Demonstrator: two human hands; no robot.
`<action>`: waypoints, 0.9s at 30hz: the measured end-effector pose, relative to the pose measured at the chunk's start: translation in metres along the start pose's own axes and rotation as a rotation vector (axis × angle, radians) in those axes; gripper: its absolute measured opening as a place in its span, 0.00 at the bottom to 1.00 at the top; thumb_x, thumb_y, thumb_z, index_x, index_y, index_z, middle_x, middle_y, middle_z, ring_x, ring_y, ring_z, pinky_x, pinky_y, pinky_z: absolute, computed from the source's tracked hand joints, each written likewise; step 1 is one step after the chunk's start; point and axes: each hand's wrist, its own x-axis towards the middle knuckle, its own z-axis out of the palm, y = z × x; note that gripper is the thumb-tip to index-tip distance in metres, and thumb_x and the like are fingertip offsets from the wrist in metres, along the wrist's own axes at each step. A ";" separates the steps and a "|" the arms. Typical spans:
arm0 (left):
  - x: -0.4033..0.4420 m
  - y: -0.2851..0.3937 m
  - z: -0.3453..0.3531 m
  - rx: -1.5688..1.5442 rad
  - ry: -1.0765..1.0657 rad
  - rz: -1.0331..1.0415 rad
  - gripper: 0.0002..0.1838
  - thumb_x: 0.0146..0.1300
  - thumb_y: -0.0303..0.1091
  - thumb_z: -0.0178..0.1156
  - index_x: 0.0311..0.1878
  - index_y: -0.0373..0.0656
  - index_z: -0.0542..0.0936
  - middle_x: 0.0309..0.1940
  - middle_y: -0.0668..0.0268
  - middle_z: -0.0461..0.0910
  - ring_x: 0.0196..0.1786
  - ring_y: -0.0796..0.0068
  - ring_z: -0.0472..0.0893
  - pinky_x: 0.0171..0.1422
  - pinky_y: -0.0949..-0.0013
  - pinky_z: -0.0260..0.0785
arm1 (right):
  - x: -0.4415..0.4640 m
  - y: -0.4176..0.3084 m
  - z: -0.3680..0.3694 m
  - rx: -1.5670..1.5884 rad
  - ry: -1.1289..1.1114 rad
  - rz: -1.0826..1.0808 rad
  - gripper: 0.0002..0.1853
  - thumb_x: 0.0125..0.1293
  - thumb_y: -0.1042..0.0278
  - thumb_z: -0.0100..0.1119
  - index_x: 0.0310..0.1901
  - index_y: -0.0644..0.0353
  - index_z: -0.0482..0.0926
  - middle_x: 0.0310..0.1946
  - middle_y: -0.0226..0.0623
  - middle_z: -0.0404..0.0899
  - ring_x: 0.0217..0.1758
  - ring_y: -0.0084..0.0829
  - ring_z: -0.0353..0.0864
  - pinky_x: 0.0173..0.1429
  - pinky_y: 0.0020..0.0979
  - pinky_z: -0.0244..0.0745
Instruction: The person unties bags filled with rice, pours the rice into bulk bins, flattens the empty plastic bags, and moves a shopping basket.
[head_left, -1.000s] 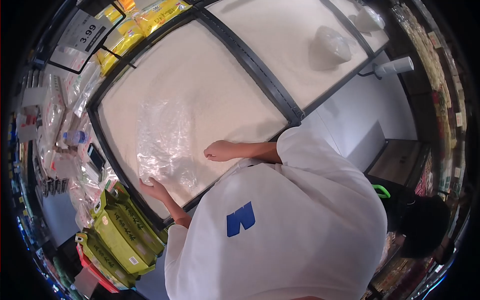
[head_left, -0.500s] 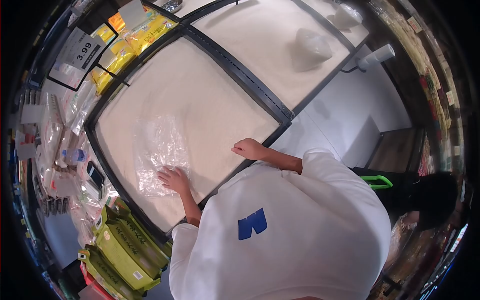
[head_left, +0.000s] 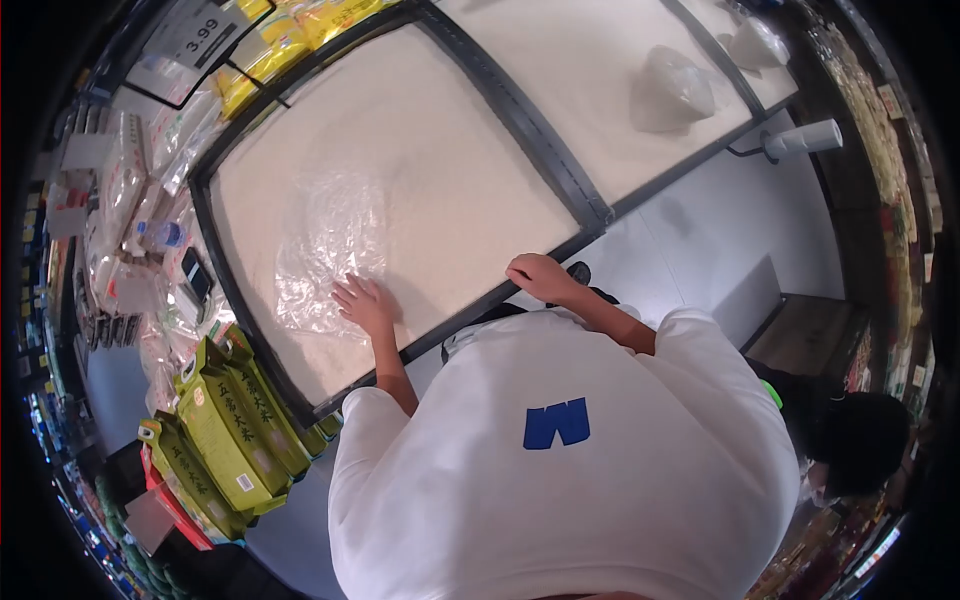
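Head view: the bare left hand spreads wide fingers at the near-right part of a crinkled clear plastic bag on fine pale grain; light, flat pressure should suit. The right hand curls narrow.

Cream and White, Black Edges

White shirt with a blue mark; black frame; cream grain; clear, silvery-shining plastic bag. Yellow packs; olive-green packs with dark lettering. The blurred shelf goods look perhaps tan.
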 end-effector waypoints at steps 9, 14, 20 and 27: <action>-0.065 0.194 -0.013 -0.286 0.001 0.392 0.27 0.64 0.42 0.52 0.63 0.37 0.65 0.68 0.42 0.53 0.68 0.37 0.53 0.68 0.44 0.49 | -0.062 0.073 -0.098 0.058 0.144 -0.052 0.11 0.65 0.63 0.50 0.40 0.59 0.77 0.36 0.39 0.79 0.42 0.41 0.78 0.45 0.38 0.73; -0.095 0.378 -0.019 -0.533 -0.031 0.598 0.24 0.65 0.39 0.52 0.60 0.34 0.68 0.65 0.42 0.57 0.69 0.45 0.55 0.71 0.51 0.47 | -0.125 0.150 -0.185 0.053 0.310 0.029 0.10 0.64 0.65 0.51 0.41 0.59 0.77 0.36 0.40 0.79 0.39 0.42 0.79 0.43 0.38 0.74; -0.134 0.551 -0.004 -0.698 -0.162 0.721 0.21 0.64 0.37 0.52 0.58 0.36 0.70 0.64 0.45 0.59 0.68 0.49 0.58 0.71 0.55 0.50 | -0.204 0.221 -0.265 0.170 0.582 0.271 0.09 0.64 0.68 0.52 0.41 0.62 0.79 0.36 0.43 0.80 0.37 0.41 0.80 0.41 0.35 0.74; -0.116 0.678 0.014 -0.857 -0.096 0.812 0.15 0.63 0.32 0.52 0.50 0.36 0.74 0.51 0.52 0.73 0.55 0.54 0.71 0.60 0.59 0.62 | -0.258 0.286 -0.300 0.300 0.765 0.484 0.12 0.66 0.66 0.52 0.42 0.65 0.78 0.33 0.44 0.81 0.34 0.34 0.82 0.40 0.30 0.75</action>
